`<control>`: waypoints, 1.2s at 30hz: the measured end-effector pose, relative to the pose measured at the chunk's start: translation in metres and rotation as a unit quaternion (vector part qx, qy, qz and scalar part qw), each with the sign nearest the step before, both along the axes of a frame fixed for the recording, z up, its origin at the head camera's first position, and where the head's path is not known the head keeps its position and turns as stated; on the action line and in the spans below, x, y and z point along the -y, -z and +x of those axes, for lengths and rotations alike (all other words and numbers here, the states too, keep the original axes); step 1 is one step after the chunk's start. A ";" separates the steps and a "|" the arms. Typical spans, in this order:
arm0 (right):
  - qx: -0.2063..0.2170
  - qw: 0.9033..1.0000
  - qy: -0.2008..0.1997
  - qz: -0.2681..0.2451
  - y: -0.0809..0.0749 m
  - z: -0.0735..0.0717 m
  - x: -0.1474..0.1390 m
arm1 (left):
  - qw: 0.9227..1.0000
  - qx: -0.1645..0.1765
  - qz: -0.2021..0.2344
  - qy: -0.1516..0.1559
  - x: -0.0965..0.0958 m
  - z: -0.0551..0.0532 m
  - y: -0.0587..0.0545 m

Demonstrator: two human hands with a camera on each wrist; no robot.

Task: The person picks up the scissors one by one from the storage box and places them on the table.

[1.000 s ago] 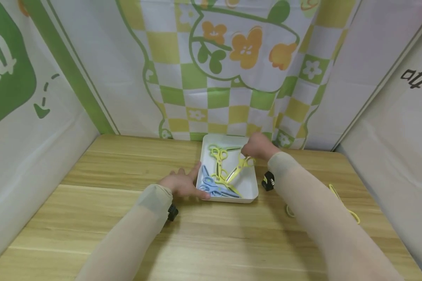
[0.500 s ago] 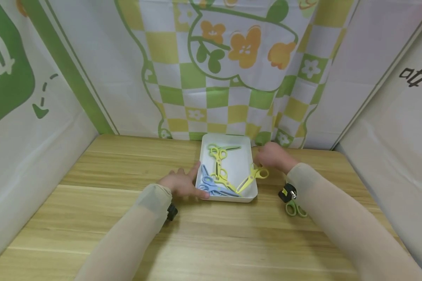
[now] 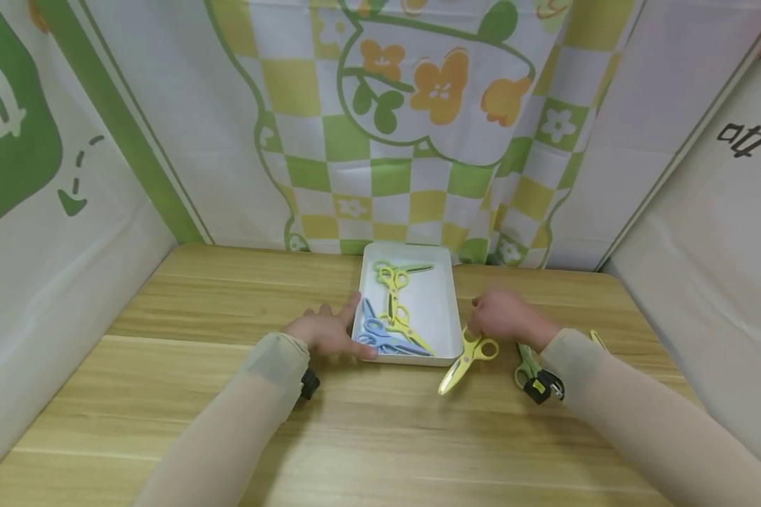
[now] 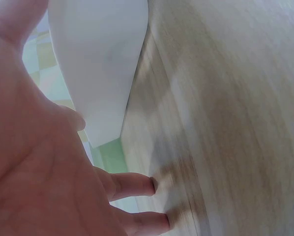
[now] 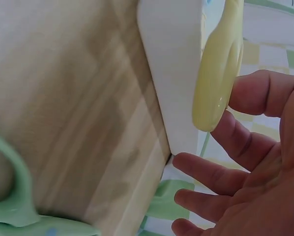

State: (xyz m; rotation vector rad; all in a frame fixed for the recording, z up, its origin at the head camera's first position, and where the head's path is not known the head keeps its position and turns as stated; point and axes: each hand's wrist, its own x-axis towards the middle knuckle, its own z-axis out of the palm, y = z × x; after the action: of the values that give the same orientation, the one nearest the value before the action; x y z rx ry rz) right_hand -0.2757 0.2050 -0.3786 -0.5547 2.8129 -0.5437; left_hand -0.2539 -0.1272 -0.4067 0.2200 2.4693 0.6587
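A white tray point(image 3: 440, 296) stands near the back of the wooden table. Inside it lie light-blue scissors point(image 3: 380, 338), yellow scissors point(image 3: 393, 285) with another yellow pair below them, and green scissors point(image 3: 412, 268). My left hand point(image 3: 326, 332) rests at the tray's left side, fingers spread, thumb at the front corner; in the left wrist view two fingertips touch the table. Just right of the tray my right hand point(image 3: 504, 315) pinches yellow scissors point(image 3: 463, 362) by a handle loop between thumb and index finger, blades slanting down toward the front left. Its other fingers are extended in the right wrist view.
Green scissors point(image 3: 525, 362) lie on the table under my right wrist, partly hidden by the wrist camera point(image 3: 542, 387). A yellow piece point(image 3: 597, 339) shows behind my right sleeve. A checkered curtain point(image 3: 412, 176) hangs behind the tray, with white panels on both sides.
My right hand has lifted the yellow scissors from the tray, over its right rim, and carried them right and toward the front. My left hand has stayed at the tray.
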 end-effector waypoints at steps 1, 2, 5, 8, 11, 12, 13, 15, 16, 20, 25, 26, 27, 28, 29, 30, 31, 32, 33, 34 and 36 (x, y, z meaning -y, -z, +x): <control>0.003 1.000 -0.002 0.000 0.000 0.003 -0.001 | 1.000 0.001 0.001 -0.001 0.000 0.000 0.000; 0.005 1.000 -0.003 0.001 0.001 0.006 -0.001 | 1.000 0.002 0.002 -0.002 0.000 0.000 0.000; 0.010 1.000 0.000 0.005 0.004 0.012 -0.003 | 1.000 0.002 0.001 -0.003 0.001 0.000 0.001; -0.006 1.000 0.001 0.029 0.009 0.018 -0.004 | 1.000 0.000 0.003 -0.003 0.001 0.001 0.001; -0.025 0.997 0.001 0.075 0.014 0.023 -0.004 | 1.000 0.000 0.003 -0.003 0.001 0.001 0.001; -0.033 0.995 0.000 0.090 0.015 0.025 -0.003 | 1.000 0.002 0.001 -0.003 0.001 0.001 0.001; -0.036 0.994 0.001 0.103 0.016 0.026 -0.003 | 1.000 0.003 0.002 -0.005 0.001 0.001 0.001; -0.036 0.991 0.006 0.126 0.018 0.028 -0.002 | 1.000 0.004 0.001 -0.006 0.000 0.001 0.001; -0.033 0.990 0.008 0.135 0.018 0.029 -0.001 | 1.000 0.005 0.002 -0.007 0.000 0.001 0.001; -0.030 0.988 -0.001 0.151 0.021 0.032 -0.001 | 1.000 0.002 0.003 -0.009 -0.001 0.000 0.003; -0.060 0.985 -0.043 0.154 0.020 0.041 -0.004 | 1.000 -0.001 0.007 -0.010 -0.001 -0.002 0.007; -0.066 0.985 -0.055 0.150 0.019 0.044 -0.005 | 1.000 -0.004 0.006 -0.009 -0.001 -0.004 0.010; -0.073 0.984 -0.069 0.144 0.019 0.047 -0.006 | 1.000 -0.005 0.007 -0.009 -0.001 -0.004 0.011; -0.080 0.983 -0.085 0.139 0.019 0.051 -0.007 | 1.000 -0.003 0.004 -0.009 -0.001 -0.004 0.009; -0.089 0.981 -0.105 0.138 0.019 0.054 -0.008 | 1.000 -0.003 0.004 -0.010 -0.001 -0.004 0.008; -0.092 0.979 -0.121 0.134 0.019 0.058 -0.010 | 1.000 -0.002 0.004 -0.010 -0.001 -0.004 0.008; -0.100 0.977 -0.135 0.133 0.019 0.061 -0.011 | 1.000 -0.002 0.004 -0.010 -0.001 -0.005 0.011; -0.109 0.974 -0.147 0.133 0.019 0.064 -0.012 | 1.000 0.001 0.005 -0.011 -0.001 -0.004 0.008; -0.116 0.972 -0.159 0.133 0.019 0.067 -0.013 | 1.000 0.005 0.006 -0.012 -0.001 -0.002 0.005; -0.124 0.969 -0.169 0.133 0.020 0.069 -0.014 | 1.000 0.006 0.005 -0.012 -0.001 -0.002 0.005; -0.135 0.966 -0.182 0.128 0.021 0.071 -0.015 | 1.000 0.004 0.008 -0.011 0.000 -0.002 0.004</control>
State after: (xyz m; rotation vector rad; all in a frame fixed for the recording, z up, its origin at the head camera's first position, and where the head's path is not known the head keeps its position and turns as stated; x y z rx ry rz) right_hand -0.2046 0.2204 -0.3993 -1.1286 2.8541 -0.0318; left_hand -0.2555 -0.1270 -0.4110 0.1951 2.4626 0.6873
